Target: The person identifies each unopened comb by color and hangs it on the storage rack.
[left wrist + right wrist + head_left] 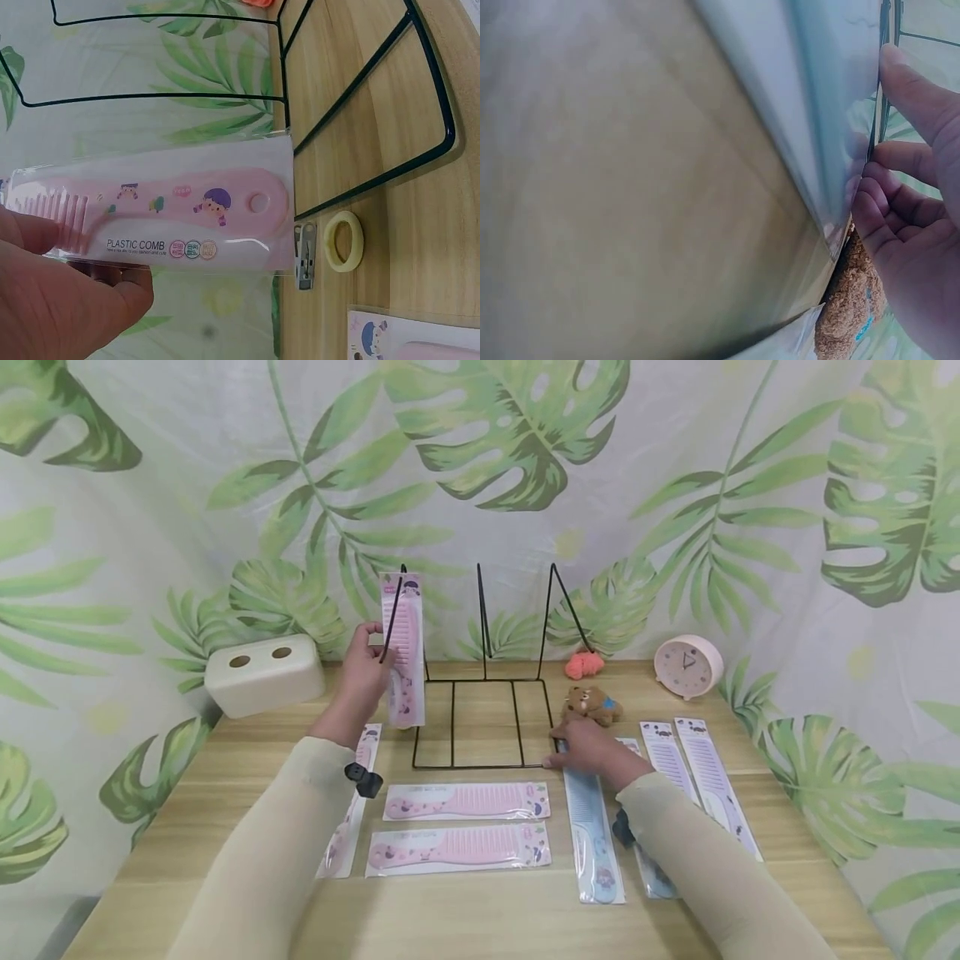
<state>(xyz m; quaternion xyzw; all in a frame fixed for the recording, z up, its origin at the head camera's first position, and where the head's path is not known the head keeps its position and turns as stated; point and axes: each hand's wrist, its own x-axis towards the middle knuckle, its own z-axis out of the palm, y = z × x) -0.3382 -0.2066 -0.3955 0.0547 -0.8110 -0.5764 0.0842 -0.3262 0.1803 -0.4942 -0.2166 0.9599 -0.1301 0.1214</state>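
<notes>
My left hand (pixel 366 662) grips a packaged pink plastic comb (pixel 406 681), held upright at the left upright loop of a black wire rack (pixel 480 767). In the left wrist view the comb's handle end (pixel 259 202) points down to the table, with the thumb over the toothed part. My right hand (pixel 588 747) is low at the rack's front right corner, thumb and fingers bent at its wire. Beneath that hand, a packaged blue comb (pixel 592 835) lies flat, its upper end hidden. Just behind the fingers is a brown plush toy (pixel 591 703).
Two packaged pink combs (pixel 467 802) lie crosswise before the rack; another pink package (pixel 348 827) is under the left forearm. Purple comb packages (pixel 716 777) lie at right. Behind stand a cream box (pixel 262 681), orange yarn (pixel 583 665) and pink clock (pixel 688 666). A cream ring (pixel 344 241) is by the rack.
</notes>
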